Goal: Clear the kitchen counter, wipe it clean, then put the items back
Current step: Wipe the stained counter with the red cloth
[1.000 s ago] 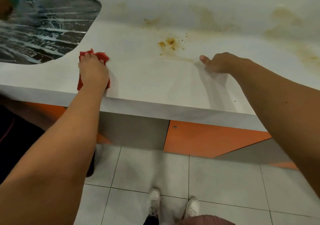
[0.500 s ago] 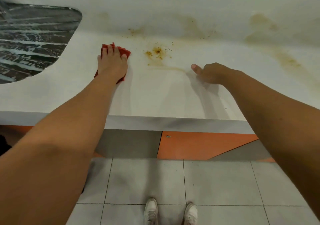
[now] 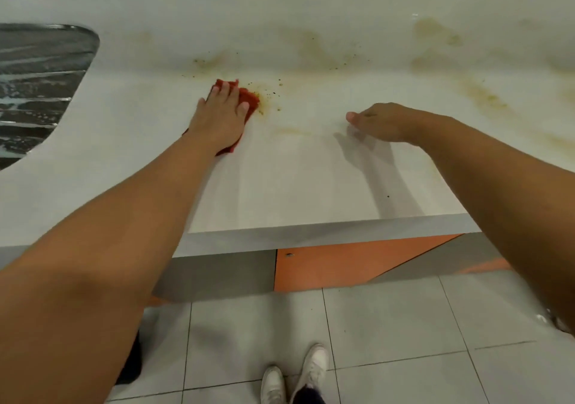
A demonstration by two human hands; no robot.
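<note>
A white kitchen counter [image 3: 311,185] runs across the view. My left hand [image 3: 219,120] presses flat, fingers straight, on a red cloth [image 3: 249,98] at the left edge of a brown, speckled stain [image 3: 267,98]. Most of the cloth is hidden under the hand. My right hand [image 3: 382,122] hovers just above the counter to the right, holding nothing, thumb pointing left and fingers loosely curled. A faint yellowish smear [image 3: 292,131] lies between the two hands.
A wet steel sink [image 3: 37,92] is sunk into the counter at the far left. More yellow-brown stains [image 3: 479,95] mark the back right and the wall behind. Orange and grey cabinet fronts [image 3: 342,266] sit below the counter's edge; my white shoes [image 3: 295,375] stand on grey tiles.
My left hand has slid the red cloth to the right and away from me, from beside the sink up to the brown stain. My right hand has stayed roughly where it was.
</note>
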